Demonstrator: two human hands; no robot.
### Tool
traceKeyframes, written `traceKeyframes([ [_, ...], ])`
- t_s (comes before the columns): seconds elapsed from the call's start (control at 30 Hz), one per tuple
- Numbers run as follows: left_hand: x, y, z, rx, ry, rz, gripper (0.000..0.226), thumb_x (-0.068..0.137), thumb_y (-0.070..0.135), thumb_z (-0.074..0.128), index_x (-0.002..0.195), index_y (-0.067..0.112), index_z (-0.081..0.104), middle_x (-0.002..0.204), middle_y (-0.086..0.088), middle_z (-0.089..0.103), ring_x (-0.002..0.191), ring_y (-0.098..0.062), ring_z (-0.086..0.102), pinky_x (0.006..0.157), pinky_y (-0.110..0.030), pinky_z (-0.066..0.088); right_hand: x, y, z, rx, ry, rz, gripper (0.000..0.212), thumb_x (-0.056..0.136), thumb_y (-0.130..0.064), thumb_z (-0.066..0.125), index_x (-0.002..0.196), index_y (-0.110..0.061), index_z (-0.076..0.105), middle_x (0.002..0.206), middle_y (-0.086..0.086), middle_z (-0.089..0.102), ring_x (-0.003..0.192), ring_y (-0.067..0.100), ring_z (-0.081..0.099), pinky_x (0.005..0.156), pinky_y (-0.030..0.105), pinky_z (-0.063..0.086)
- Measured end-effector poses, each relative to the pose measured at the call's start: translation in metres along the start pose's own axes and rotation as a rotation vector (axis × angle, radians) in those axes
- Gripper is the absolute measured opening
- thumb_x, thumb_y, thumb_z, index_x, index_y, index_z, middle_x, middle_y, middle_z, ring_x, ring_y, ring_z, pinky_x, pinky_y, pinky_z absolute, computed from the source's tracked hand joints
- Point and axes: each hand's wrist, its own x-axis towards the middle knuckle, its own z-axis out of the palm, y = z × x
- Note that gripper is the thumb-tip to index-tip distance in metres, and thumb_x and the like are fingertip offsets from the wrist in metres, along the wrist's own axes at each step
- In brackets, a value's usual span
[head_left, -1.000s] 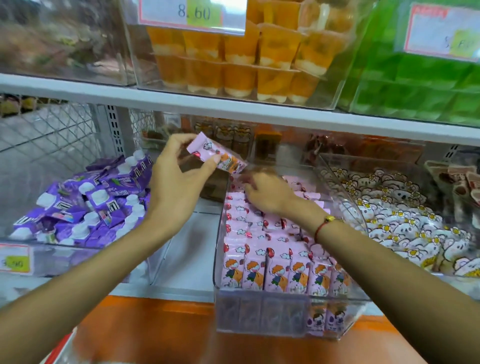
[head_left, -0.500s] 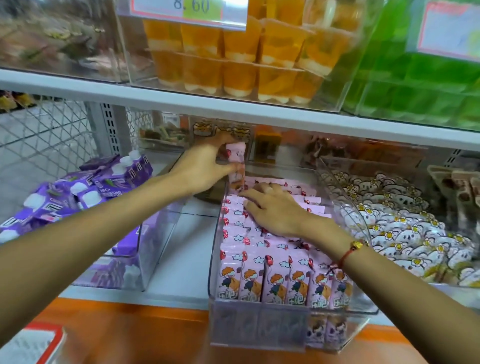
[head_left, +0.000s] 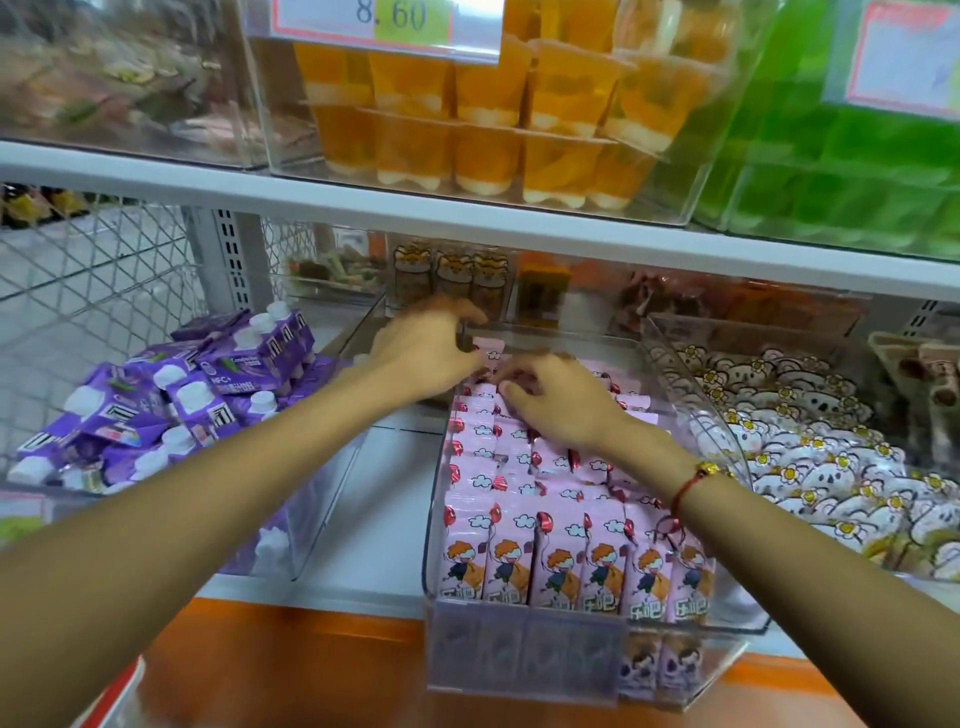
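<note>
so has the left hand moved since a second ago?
Yes. The left hand moved right and forward with its pink packet, to the back-left corner of the clear bin.

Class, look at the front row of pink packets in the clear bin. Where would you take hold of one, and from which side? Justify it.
Pinch the top seal of a front-row pink packet, coming from above. The packets stand upright, pressed side by side against the front wall of the clear bin, so only their top edges are free to grip.
</note>
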Motion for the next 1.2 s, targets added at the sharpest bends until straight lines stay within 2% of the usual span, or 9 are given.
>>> traceKeyframes([
  [0.1,-0.046,-0.002,0.005,-0.235,0.187,-0.032,0.034,0.090,0.032,0.061,0.124,0.028,0.058,0.123,0.007,0.062,0.108,-0.012,0.060,0.089,-0.029,0.048,0.010,0.002,0.003,0.006,0.040,-0.016,0.028,0.093,-0.019,0.050,0.120,-0.015,0.058,0.118,0.009,0.062,0.104,0.027,0.060,0.083,0.035,0.049],
  [0.23,-0.095,-0.002,0.012,-0.472,0.150,-0.069,0.025,0.092,0.034,0.056,0.116,0.030,0.062,0.112,0.013,0.064,0.095,0.007,0.058,0.086,-0.024,0.048,0.025,0.001,0.011,-0.140,-0.197,0.012,0.043,0.100,-0.027,0.034,0.142,-0.029,0.040,0.148,0.007,0.040,0.131,0.030,0.040,0.105,0.041,0.036],
  [0.47,-0.129,-0.004,0.011,-0.516,0.095,-0.089,0.034,0.091,0.047,0.052,0.126,0.044,0.053,0.113,0.019,0.064,0.100,-0.003,0.061,0.091,-0.035,0.050,0.037,-0.006,0.005,-0.255,-0.380,0.038,0.045,0.101,-0.033,0.029,0.146,-0.032,0.034,0.152,0.005,0.033,0.132,0.031,0.038,0.102,0.038,0.036],
  [0.63,-0.131,-0.005,0.011,-0.561,0.147,-0.115,0.022,0.089,0.045,0.056,0.110,0.045,0.060,0.105,0.022,0.066,0.091,0.006,0.061,0.086,-0.034,0.052,0.031,-0.009,0.001,-0.122,-0.146,0.041,0.023,0.092,-0.036,0.058,0.105,-0.020,0.066,0.114,0.005,0.064,0.092,0.018,0.058,0.073,0.026,0.040],
  [0.77,-0.132,-0.002,0.012,-0.608,0.147,-0.120,0.023,0.090,0.040,0.058,0.113,0.040,0.061,0.111,0.024,0.064,0.095,0.006,0.061,0.089,-0.034,0.051,0.031,-0.013,0.004,-0.025,-0.150,0.132,0.014,0.090,-0.032,0.063,0.088,-0.019,0.063,0.086,0.006,0.067,0.075,0.019,0.061,0.064,0.027,0.047],
  [0.87,-0.131,-0.001,0.011,-0.637,0.131,-0.123,0.023,0.090,0.038,0.058,0.112,0.040,0.061,0.112,0.025,0.063,0.095,0.006,0.061,0.091,-0.035,0.050,0.029,-0.018,0.003,0.134,0.022,0.154,0.012,0.092,-0.026,0.061,0.084,-0.019,0.056,0.076,-0.001,0.059,0.064,0.011,0.056,0.051,0.019,0.039],
  [1.0,-0.126,-0.001,0.008,-0.653,0.103,-0.131,0.020,0.089,0.034,0.060,0.108,0.038,0.061,0.109,0.023,0.063,0.100,0.006,0.058,0.095,-0.034,0.047,0.015,-0.032,-0.011,0.728,0.399,0.272,0.013,0.095,-0.019,0.057,0.096,-0.006,0.057,0.098,0.010,0.068,0.078,0.014,0.065,0.063,0.019,0.052],
  [1.1,-0.113,0.006,-0.001,-0.619,0.149,-0.095,0.027,0.089,0.023,0.063,0.113,0.033,0.058,0.116,0.014,0.061,0.109,-0.003,0.056,0.097,-0.035,0.046,-0.009,-0.043,-0.031,0.903,0.730,0.367,0.011,0.094,-0.024,0.058,0.091,-0.013,0.058,0.086,-0.003,0.066,0.071,-0.003,0.062,0.063,0.013,0.052],
  [1.2,-0.104,0.024,-0.010,-0.624,0.181,-0.016,0.036,0.089,0.017,0.063,0.123,0.026,0.055,0.123,0.006,0.059,0.109,-0.006,0.058,0.086,-0.024,0.050,-0.042,-0.051,-0.048,1.083,0.801,0.421,0.006,0.096,-0.017,0.055,0.091,-0.014,0.053,0.077,0.000,0.061,0.067,0.009,0.059,0.063,0.017,0.050],
])
